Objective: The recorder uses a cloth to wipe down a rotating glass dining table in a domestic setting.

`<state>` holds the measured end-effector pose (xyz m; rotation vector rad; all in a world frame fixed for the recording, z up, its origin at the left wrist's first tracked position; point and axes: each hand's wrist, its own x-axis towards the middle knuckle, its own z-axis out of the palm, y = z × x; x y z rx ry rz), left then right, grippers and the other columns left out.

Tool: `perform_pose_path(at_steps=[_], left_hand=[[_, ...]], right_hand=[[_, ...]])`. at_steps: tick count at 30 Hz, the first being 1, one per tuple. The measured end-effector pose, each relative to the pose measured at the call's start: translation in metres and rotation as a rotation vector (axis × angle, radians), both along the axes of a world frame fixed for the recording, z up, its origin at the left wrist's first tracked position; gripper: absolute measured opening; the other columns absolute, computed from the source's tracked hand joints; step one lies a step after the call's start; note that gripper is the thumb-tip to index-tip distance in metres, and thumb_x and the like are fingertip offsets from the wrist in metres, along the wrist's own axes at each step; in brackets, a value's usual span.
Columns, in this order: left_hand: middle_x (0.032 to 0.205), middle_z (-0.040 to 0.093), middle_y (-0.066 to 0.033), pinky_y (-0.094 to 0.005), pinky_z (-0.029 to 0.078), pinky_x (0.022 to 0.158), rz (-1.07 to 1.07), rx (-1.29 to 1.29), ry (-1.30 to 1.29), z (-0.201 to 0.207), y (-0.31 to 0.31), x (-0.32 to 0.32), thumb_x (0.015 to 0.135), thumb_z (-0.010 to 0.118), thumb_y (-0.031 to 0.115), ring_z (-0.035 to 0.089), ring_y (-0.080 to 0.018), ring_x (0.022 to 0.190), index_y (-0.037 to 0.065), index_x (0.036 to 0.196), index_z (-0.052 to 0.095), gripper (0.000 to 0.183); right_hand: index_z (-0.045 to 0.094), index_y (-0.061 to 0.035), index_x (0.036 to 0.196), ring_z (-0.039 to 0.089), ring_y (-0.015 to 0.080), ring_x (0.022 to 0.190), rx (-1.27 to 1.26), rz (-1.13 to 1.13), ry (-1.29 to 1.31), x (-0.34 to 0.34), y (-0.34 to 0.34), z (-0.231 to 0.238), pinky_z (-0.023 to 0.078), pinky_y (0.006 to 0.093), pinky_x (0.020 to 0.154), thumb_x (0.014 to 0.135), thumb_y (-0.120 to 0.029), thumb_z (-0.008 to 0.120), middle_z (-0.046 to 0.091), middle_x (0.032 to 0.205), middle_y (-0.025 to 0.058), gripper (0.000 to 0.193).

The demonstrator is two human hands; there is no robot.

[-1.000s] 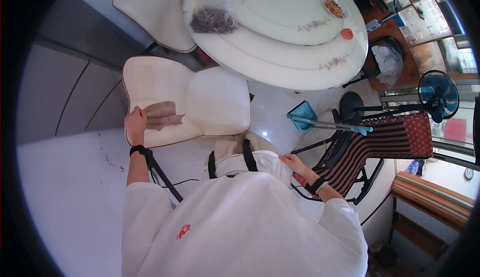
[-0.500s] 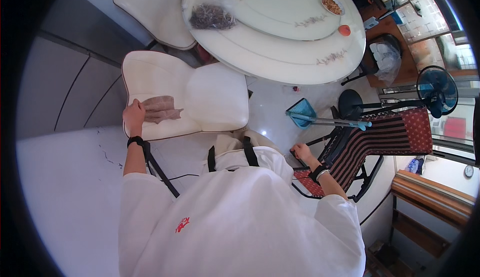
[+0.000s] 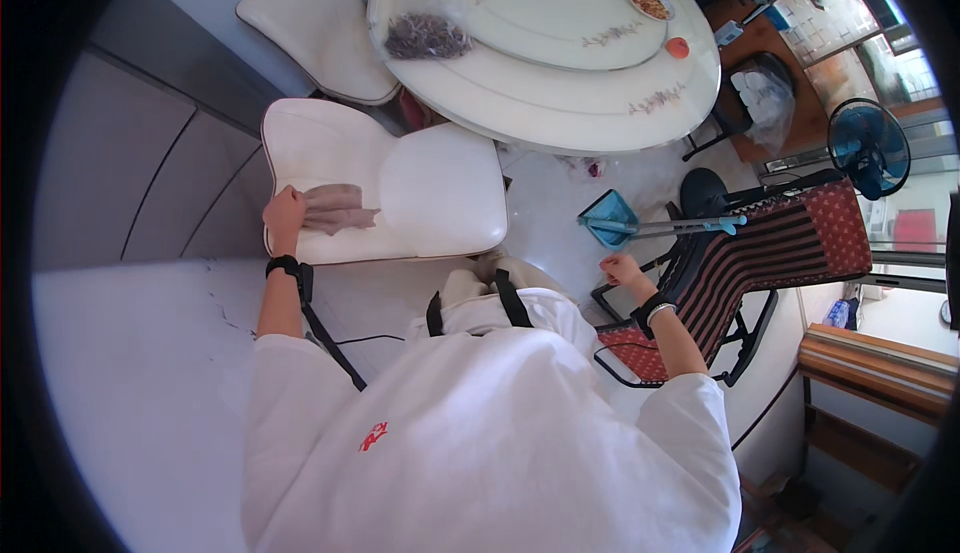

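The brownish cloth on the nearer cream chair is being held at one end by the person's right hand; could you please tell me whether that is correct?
Not quite: the head view shows the left hand holding the brownish cloth at one end, while the right hand is well away from it. The cloth is indeed on the nearer cream chair.

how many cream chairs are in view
2: the nearer chair, with the left hand holding a cloth on it, and the farther chair, left of the round table. More may be hidden behind the table.
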<state>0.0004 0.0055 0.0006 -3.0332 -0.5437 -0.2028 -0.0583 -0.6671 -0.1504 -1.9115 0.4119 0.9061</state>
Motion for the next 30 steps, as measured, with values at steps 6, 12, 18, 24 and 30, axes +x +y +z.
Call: perform_pose_path(at_steps=[6, 12, 18, 24, 30], left_hand=[[0.083, 0.063, -0.0146, -0.0416, 0.046, 0.066, 0.001, -0.197, -0.052, -0.002, -0.008, 0.006, 0.083, 0.044, 0.025, 0.058, -0.0344, 0.077, 0.007, 0.084, 0.062, 0.026], [0.076, 0.064, -0.0115, -0.0338, 0.046, 0.065, 0.01, -0.577, -0.088, -0.024, -0.039, -0.001, 0.08, 0.053, 0.02, 0.06, -0.0249, 0.072, 0.009, 0.085, 0.065, 0.017], [0.073, 0.064, -0.012, -0.0307, 0.046, 0.063, -0.094, -0.846, 0.067, -0.016, -0.113, -0.013, 0.079, 0.057, 0.02, 0.06, -0.0226, 0.065, 0.008, 0.086, 0.066, 0.017], [0.068, 0.063, -0.011, -0.0262, 0.045, 0.056, -0.321, -1.053, 0.253, 0.015, -0.204, -0.039, 0.076, 0.064, 0.024, 0.059, -0.0146, 0.059, 0.003, 0.084, 0.064, 0.023], [0.064, 0.06, -0.0027, -0.0216, 0.041, 0.051, -0.502, -1.486, 0.395, 0.034, -0.263, -0.062, 0.073, 0.07, 0.019, 0.051, -0.0048, 0.056, 0.003, 0.08, 0.062, 0.019]], right_hand=[[0.062, -0.0031, 0.094, 0.056, 0.0113, 0.056, 0.051, 0.044, -0.07, -0.002, 0.003, 0.034, 0.049, 0.0246, 0.05, 0.078, -0.025, 0.062, 0.06, 0.069, 0.0047, 0.027], [0.061, -0.0074, 0.103, 0.056, 0.008, 0.064, 0.093, -0.124, 0.018, -0.002, 0.04, 0.082, 0.047, 0.0217, 0.059, 0.084, -0.032, 0.053, 0.061, 0.076, 0.0016, 0.032], [0.058, -0.0083, 0.109, 0.055, 0.0081, 0.072, 0.268, -0.144, -0.013, 0.0, 0.068, 0.111, 0.046, 0.022, 0.064, 0.086, -0.033, 0.049, 0.06, 0.087, 0.0017, 0.034], [0.055, -0.0077, 0.111, 0.056, 0.0099, 0.073, 0.25, -0.11, -0.172, -0.002, 0.109, 0.132, 0.047, 0.0221, 0.064, 0.082, -0.03, 0.056, 0.06, 0.088, 0.0032, 0.036], [0.038, -0.0112, 0.13, 0.046, 0.017, 0.107, 0.266, 0.259, -0.481, -0.014, 0.153, 0.151, 0.043, 0.0306, 0.084, 0.079, -0.021, 0.06, 0.043, 0.123, 0.0069, 0.057]])
